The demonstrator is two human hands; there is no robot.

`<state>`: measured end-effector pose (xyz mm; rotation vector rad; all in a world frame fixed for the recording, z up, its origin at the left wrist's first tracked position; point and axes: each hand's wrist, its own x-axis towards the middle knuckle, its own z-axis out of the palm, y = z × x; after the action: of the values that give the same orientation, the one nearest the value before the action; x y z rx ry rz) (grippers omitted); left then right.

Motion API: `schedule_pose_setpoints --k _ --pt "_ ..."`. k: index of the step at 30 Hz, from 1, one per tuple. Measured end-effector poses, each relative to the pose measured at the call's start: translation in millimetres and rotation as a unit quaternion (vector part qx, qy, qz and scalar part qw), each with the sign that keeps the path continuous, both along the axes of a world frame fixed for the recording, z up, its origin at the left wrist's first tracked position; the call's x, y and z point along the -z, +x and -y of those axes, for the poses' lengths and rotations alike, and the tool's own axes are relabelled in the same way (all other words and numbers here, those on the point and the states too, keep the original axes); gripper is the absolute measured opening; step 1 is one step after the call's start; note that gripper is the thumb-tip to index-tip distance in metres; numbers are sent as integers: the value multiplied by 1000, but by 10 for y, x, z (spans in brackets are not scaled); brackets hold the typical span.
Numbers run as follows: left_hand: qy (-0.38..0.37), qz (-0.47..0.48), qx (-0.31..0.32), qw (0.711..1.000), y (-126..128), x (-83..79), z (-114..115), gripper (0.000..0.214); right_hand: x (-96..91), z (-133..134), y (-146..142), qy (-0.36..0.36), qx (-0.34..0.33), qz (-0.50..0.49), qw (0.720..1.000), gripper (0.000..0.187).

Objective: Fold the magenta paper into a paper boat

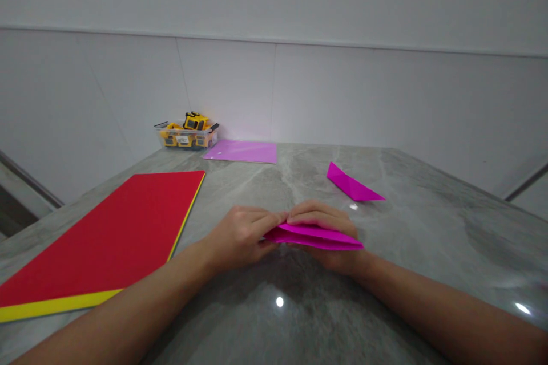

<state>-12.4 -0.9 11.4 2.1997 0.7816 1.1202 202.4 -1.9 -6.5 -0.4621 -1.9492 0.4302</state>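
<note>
A folded piece of magenta paper (317,236) is held between my two hands above the grey table. My left hand (244,234) pinches its left end between thumb and fingers. Around its far side and underneath, my right hand (329,222) grips the same paper, fingers bent over the top edge. A narrow gap shows between the paper's layers on the side facing me. Farther off to the right, a second folded magenta paper (353,185), shaped like a small boat, lies on the table, touched by neither hand.
On the left lies a stack of large red sheets (111,234) with a yellow edge, close to my left forearm. At the back are a light purple sheet (244,151) and a clear plastic box (188,138) of yellow toy vehicles (196,121). The grey marble-patterned table (428,228) meets a white wall.
</note>
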Motion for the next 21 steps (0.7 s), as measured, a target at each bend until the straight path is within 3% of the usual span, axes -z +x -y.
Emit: schedule_pose_setpoints --k 5,8,11,14,16,18,21 --pt "53 -29 12 998 -13 20 -17 24 -37 17 -14 5 -27 5 1000 24" --pt "125 -65 30 990 -15 64 -43 22 -37 12 -34 21 -40 -20 999 19" --pt "150 -133 4 980 12 105 -59 20 21 -23 -51 3 -16 -45 999 13" --pt "14 -182 -73 980 69 111 -55 20 109 -80 -80 -130 45 -76 988 19" --pt "-110 -148 -95 978 110 90 -45 25 148 -112 -107 -245 44 -97 964 29" --pt "-222 -76 -74 969 147 59 -27 26 158 -126 -128 -324 13 -88 942 34" --pt "-373 11 14 928 190 18 17 21 143 -108 -129 -356 -23 -31 934 37"
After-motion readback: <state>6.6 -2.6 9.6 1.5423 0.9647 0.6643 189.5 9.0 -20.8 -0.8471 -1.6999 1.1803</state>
